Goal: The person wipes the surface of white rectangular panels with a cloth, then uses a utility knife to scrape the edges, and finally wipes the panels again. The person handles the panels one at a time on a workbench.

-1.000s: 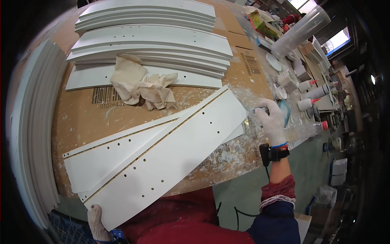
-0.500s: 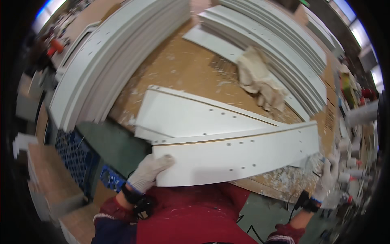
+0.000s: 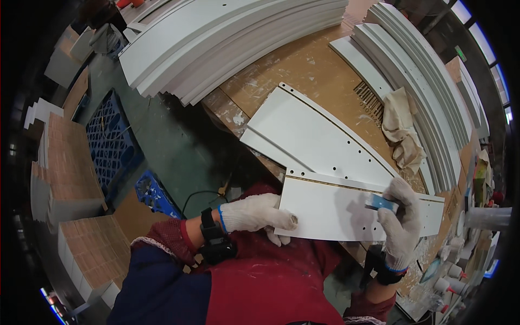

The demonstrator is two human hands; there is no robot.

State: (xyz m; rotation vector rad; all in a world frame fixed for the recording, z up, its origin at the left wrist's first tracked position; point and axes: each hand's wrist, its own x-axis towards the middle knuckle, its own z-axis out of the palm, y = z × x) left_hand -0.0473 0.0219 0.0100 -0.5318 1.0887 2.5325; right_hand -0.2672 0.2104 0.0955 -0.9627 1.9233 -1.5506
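A white panel (image 3: 325, 208) with drilled holes and a brown groove near its far edge lies across the front of the worktable. My gloved left hand (image 3: 257, 214) grips its left end, thumb on top and fingers underneath. Above the right part of the panel, my gloved right hand (image 3: 403, 222) pinches a small flat blue scraper-like piece (image 3: 382, 203). Whether that piece touches the panel I cannot tell. Behind, partly covered by the front panel, rests a second white panel (image 3: 309, 130) with similar holes and a groove.
Tall stacks of white panels (image 3: 233, 43) line the table's far left, with more stacked panels (image 3: 417, 81) at the right. A crumpled beige cloth (image 3: 402, 130) lies by those. Bottles (image 3: 449, 284) crowd the right edge. A blue pallet (image 3: 111, 141) and stacked boards (image 3: 70, 157) stand at left.
My right hand has come left from the table's right side to above the panel, bringing the blue piece. My left hand still holds the panel's left end. The view has turned leftward.
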